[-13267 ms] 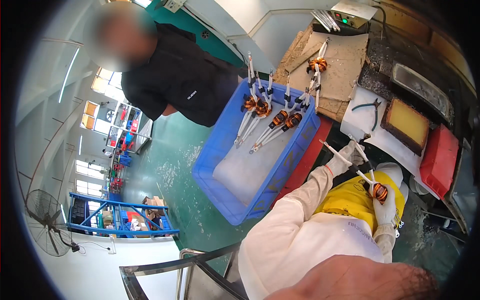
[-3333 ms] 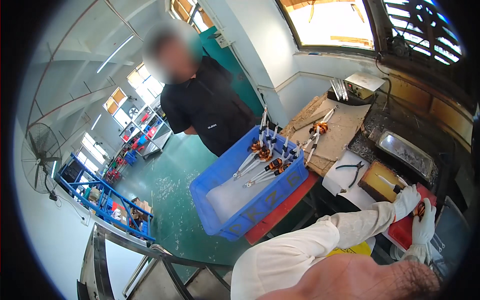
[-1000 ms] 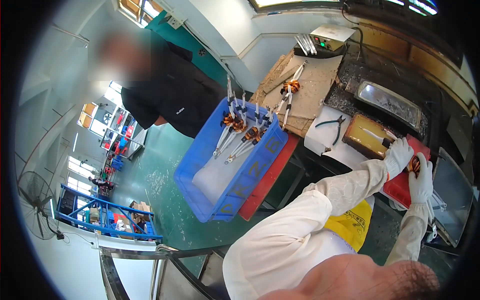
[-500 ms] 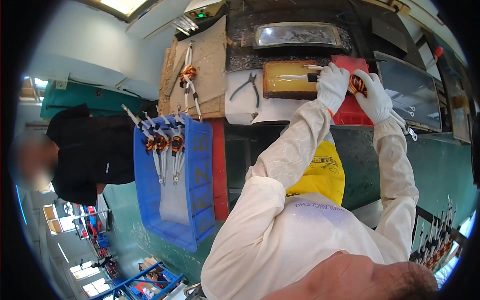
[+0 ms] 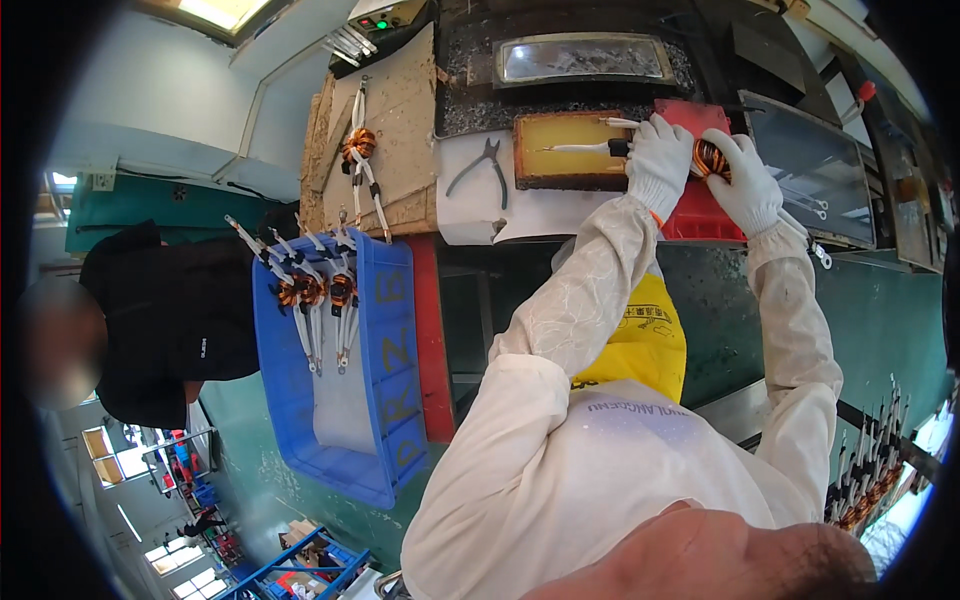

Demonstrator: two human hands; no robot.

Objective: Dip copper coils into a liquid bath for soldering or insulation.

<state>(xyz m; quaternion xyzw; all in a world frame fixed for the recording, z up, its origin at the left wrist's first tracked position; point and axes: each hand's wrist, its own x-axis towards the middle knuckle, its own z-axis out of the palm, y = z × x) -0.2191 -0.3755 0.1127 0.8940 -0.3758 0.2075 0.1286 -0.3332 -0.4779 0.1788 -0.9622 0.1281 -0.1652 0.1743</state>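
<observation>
A copper-wound coil (image 5: 710, 158) with white-sleeved leads is held level between my two gloved hands. My left hand (image 5: 659, 165) is closed round the leads on its left side, next to a black sleeve (image 5: 620, 148). The bare-looking lead ends (image 5: 565, 148) reach over a shallow brown-rimmed block (image 5: 522, 180) with a yellow top; whether they touch it I cannot tell. My right hand (image 5: 745, 186) grips the coil body from the right, thumb and fingers around it. More leads with ring lugs (image 5: 822, 257) stick out beyond my right wrist.
Green-handled cutting pliers (image 5: 483, 172) lie on white paper. A similar coil (image 5: 358, 148) rests on a board at left. A blue crate (image 5: 405, 340) holds several coils. Behind the block sits a rectangular metal pan (image 5: 585, 62). A red tray (image 5: 700, 222) lies under my hands. A person in black (image 5: 170, 320) is at left.
The view has shifted slightly, moving the bench and crate a little left in the picture. Both hands keep nearly the same grip on the coil and its leads.
</observation>
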